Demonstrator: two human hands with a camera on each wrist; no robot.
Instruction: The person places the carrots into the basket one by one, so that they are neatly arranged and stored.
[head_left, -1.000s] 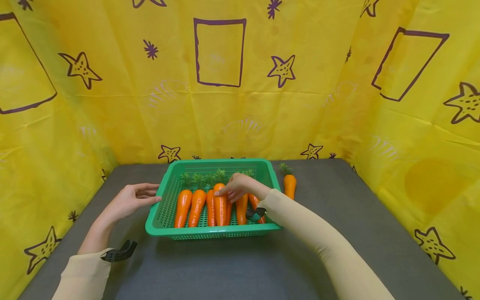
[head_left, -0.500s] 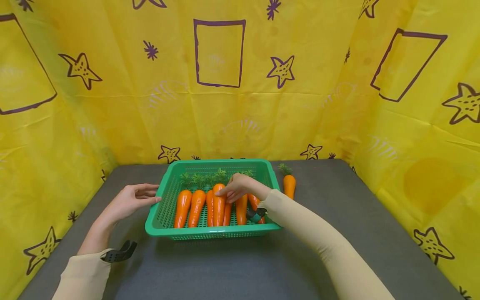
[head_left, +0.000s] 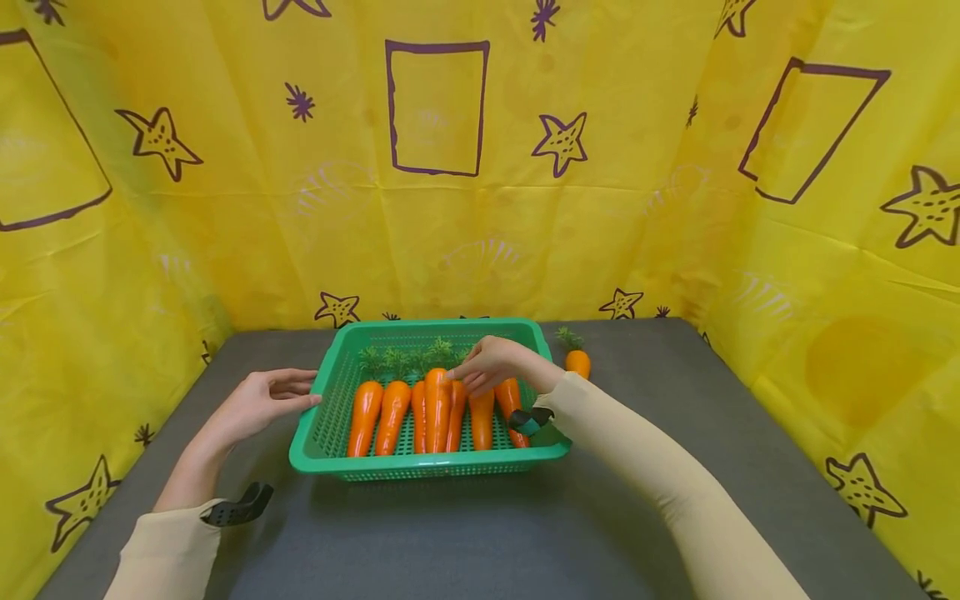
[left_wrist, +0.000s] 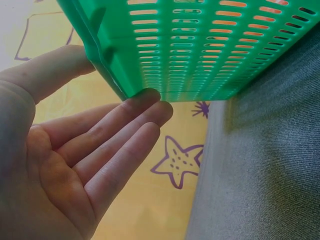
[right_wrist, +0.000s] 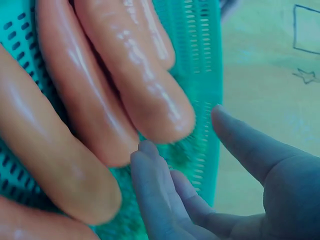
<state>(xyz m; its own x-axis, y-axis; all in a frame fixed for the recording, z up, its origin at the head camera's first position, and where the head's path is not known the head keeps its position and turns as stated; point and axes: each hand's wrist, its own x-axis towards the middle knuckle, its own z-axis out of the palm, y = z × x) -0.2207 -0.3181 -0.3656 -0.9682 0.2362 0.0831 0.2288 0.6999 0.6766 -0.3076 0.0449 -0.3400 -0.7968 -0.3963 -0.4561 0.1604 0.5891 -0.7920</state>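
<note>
Several orange carrots with green leafy tops lie side by side in a green perforated basket point(head_left: 427, 464). A middle carrot point(head_left: 437, 412) rests higher than its neighbours. My right hand point(head_left: 491, 364) hovers over the carrot tops, just right of that carrot. In the right wrist view its thumb point(right_wrist: 245, 142) and fingers stand apart, with nothing between them and the fingertips close to the carrot's thick end. My left hand point(head_left: 258, 404) is at the basket's left side. In the left wrist view its fingers point(left_wrist: 120, 145) are nearly straight against the basket's outside, the thumb tip hidden behind the rim.
Another carrot point(head_left: 577, 363) lies on the dark grey table point(head_left: 480, 533) to the right of the basket, partly hidden by my right sleeve. A yellow cloth point(head_left: 480, 233) with purple stars and frames drawn on it surrounds the back and sides.
My right hand has let go of the middle carrot and shifted slightly right and up, its thumb and fingers apart. That carrot settled a little leftward. The left hand keeps its place.
</note>
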